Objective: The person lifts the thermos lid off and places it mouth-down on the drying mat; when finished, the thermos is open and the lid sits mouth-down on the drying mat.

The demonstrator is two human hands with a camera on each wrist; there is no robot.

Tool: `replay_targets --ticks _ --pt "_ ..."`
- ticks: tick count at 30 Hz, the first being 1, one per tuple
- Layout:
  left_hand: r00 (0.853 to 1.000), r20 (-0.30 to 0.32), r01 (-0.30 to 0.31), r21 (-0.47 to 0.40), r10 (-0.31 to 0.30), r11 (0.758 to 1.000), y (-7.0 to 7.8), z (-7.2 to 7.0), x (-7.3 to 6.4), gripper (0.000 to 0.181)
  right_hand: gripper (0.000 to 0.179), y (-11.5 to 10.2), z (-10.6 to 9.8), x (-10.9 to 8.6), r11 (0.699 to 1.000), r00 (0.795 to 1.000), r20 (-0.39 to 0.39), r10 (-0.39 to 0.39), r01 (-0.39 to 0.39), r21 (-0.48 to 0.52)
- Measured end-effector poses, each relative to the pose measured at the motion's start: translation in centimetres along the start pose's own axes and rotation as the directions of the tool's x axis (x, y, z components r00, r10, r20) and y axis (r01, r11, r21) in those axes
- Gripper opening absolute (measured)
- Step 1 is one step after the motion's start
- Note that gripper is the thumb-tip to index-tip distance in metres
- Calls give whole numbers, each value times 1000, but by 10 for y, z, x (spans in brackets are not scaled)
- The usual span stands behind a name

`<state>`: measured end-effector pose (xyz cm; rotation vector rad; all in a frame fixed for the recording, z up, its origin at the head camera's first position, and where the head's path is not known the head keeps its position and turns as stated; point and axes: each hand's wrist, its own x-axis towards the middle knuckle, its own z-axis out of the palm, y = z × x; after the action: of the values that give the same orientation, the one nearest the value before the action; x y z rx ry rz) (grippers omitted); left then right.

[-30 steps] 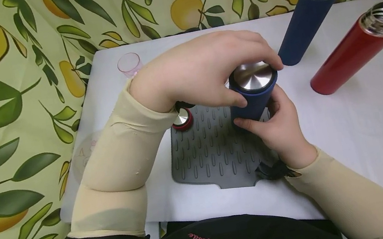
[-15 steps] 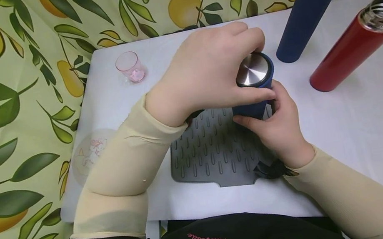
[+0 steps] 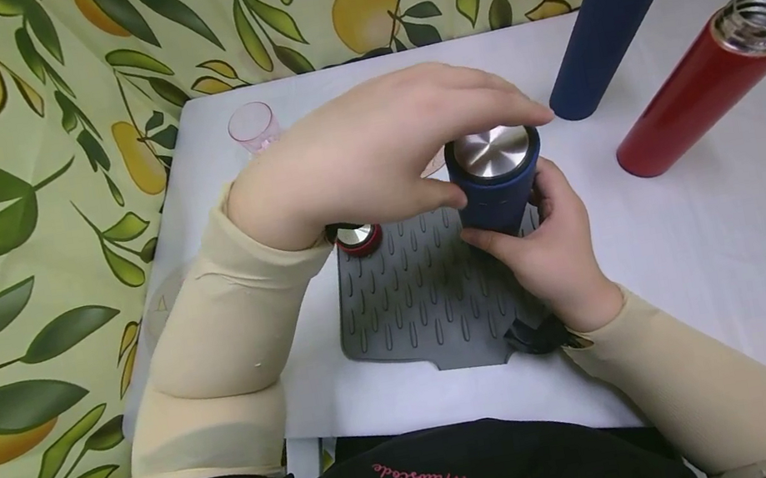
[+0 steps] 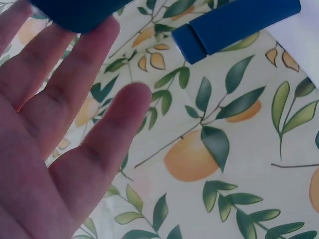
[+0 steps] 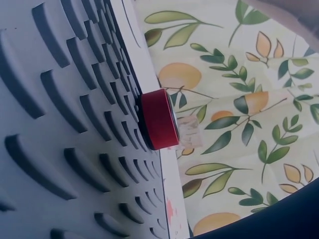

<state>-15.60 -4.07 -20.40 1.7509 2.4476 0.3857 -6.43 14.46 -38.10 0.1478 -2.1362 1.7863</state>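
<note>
A blue thermos (image 3: 495, 207) with a shiny steel-topped lid (image 3: 493, 151) stands upright over the grey ridged mat (image 3: 430, 290). My right hand (image 3: 557, 260) grips its body low down, thumb across the near side. Over the lid, my left hand (image 3: 370, 161) spreads loosely, thumb at the near left edge and fingers reaching past the far side. In the left wrist view, the fingers lie fairly straight, with fingertips at the thermos's blue edge (image 4: 75, 12). A small red cap (image 3: 358, 241) sits on the mat; the right wrist view shows it (image 5: 158, 119) near the mat's edge.
To the right stand a taller blue thermos (image 3: 609, 23) with its lid on and a red thermos (image 3: 708, 91) with an uncovered steel mouth. A pink-tinted glass (image 3: 254, 128) stands at the back left. A leaf-and-fruit-patterned cloth (image 3: 285, 18) hangs behind the table.
My left hand twisted round the lid half a second ago, then turned back and loosened its fingers. The right hand keeps its grip. The red cap, briefly hidden, shows again.
</note>
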Motion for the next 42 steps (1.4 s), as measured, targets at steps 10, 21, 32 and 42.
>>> replay_targets --ticks 10,21,32,42 --pt "994 52 91 28 -92 995 7 -1 1 66 80 4 1 -1 998 1000 -16 -9 8 -56" --pt "947 -113 319 214 -301 923 23 8 8 83 81 2 0 -2 999 999 -21 -28 28 -22" --pt "999 -39 3 72 0 997 10 9 -2 83 77 5 -1 0 996 995 -28 -91 92 18" --pt "994 -111 -4 23 7 1000 9 11 -3 62 73 8 -1 0 990 990 -34 -138 137 -36"
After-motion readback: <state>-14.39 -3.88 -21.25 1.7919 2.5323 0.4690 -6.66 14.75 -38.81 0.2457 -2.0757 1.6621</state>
